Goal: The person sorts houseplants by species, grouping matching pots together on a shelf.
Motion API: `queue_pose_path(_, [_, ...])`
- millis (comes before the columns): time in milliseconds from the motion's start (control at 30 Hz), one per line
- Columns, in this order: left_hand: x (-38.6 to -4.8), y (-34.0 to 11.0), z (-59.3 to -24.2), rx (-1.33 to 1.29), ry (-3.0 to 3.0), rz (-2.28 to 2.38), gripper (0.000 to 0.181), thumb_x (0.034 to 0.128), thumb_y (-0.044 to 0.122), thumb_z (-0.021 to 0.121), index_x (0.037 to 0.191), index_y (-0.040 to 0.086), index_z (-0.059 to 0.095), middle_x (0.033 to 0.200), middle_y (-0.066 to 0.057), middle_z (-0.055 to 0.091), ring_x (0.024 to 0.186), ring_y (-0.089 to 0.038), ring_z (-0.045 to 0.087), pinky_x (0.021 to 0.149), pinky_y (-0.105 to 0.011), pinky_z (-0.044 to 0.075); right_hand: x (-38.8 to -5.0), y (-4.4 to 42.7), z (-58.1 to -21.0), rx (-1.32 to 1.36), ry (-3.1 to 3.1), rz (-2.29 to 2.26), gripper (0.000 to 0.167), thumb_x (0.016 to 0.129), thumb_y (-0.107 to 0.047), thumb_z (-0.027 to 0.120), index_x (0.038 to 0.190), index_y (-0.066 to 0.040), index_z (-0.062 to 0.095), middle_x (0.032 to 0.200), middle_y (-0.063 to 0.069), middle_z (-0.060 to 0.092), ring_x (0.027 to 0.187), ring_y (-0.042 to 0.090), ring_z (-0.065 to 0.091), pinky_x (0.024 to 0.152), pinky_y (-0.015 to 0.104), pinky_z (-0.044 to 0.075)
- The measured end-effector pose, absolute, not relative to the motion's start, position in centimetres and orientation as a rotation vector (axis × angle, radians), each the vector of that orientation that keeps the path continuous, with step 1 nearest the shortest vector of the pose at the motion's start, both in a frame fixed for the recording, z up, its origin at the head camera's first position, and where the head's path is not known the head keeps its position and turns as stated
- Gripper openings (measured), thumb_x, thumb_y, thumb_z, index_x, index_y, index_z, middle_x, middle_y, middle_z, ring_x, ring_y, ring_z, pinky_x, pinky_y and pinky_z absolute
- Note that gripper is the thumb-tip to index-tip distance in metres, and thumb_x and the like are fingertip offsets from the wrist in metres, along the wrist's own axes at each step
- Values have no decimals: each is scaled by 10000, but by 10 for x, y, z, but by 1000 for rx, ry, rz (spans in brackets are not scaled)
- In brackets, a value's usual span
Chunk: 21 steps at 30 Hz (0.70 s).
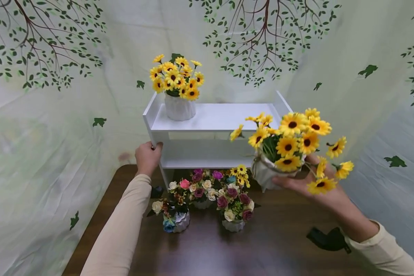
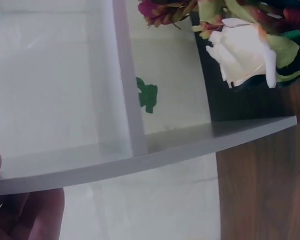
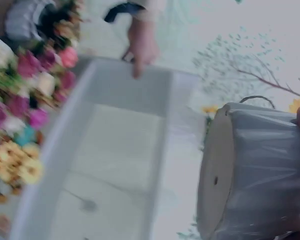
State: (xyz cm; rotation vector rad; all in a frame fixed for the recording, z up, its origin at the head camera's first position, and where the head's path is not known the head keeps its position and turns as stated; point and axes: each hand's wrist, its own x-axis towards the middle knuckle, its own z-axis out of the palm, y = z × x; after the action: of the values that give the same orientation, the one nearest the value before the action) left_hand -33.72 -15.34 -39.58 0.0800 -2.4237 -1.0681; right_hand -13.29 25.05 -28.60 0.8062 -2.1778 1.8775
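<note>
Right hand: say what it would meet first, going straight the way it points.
The right hand would likely bring its pot of yellow flowers against the white shelf first, near its right end; depth is unclear.

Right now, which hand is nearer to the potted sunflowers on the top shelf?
The left hand: it grips the white rack, below and left of those potted sunflowers. The right hand is farther, off to their right and lower, holding another sunflower pot.

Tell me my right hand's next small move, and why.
Perhaps bring the sunflower pot over the right half of the top board: your right hand holds it near the shelf, and the board looks bare beside the similar pot on its left.
</note>
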Motion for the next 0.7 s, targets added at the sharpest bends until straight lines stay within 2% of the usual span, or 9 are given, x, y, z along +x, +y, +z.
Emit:
queue_pose_path(67, [-336,-154,-395,76,-2444,-1036,366,932,217,576,618,34,538,596,-172,618,505,-232,479,489,-292,340,-141,254,-267,752,-2216,1921,580,888,62,650,1426,-83,490,1317,-7,659,1151,113,655,928,213,534])
queue_pose_path(100, [-335,-154,-394,76,-2448,-1033,370,929,216,578,608,38,533,585,-165,613,496,-220,467,488,-291,337,-144,252,-255,615,-2318,1714,600,853,54,697,1400,-106,511,1248,-44,688,1067,79,673,848,187,548])
queue_pose_path(233, [-335,-153,-393,83,-2446,-1030,371,921,215,585,601,31,548,585,-172,623,490,-218,476,491,-292,341,-170,253,-219,585,-2317,1688,566,873,-5,700,1392,-139,521,1249,-9,681,1077,116,648,881,178,520])
queue_pose_path(400, [-338,-151,-392,76,-2412,-1019,361,903,217,595,613,4,588,646,-211,676,560,-321,581,521,-318,377,-210,251,-185,653,-2138,1765,650,788,65,750,1370,-120,528,1283,32,636,1153,165,592,898,178,509])
queue_pose_path(533, [-338,-151,-393,74,-2401,-999,351,887,220,597,636,-23,624,745,-236,725,692,-415,661,608,-422,445,-235,252,-167,482,-2249,1686,646,793,-34,794,1359,-188,521,1271,-44,622,1143,133,576,840,176,515])
queue_pose_path(600, [-338,-152,-393,83,-2416,-991,350,884,224,591,638,-23,623,780,-240,734,726,-431,669,647,-460,454,-245,252,-161,382,-2333,1612,674,799,-100,809,1383,-230,497,1302,-72,605,1173,123,559,879,204,508])
queue_pose_path(700, [-336,-154,-392,96,-2438,-983,352,886,232,587,639,-16,623,813,-242,741,749,-436,673,667,-477,456,-257,249,-154,254,-2385,1606,711,793,-166,827,1405,-265,478,1358,-77,583,1228,131,533,1017,299,470])
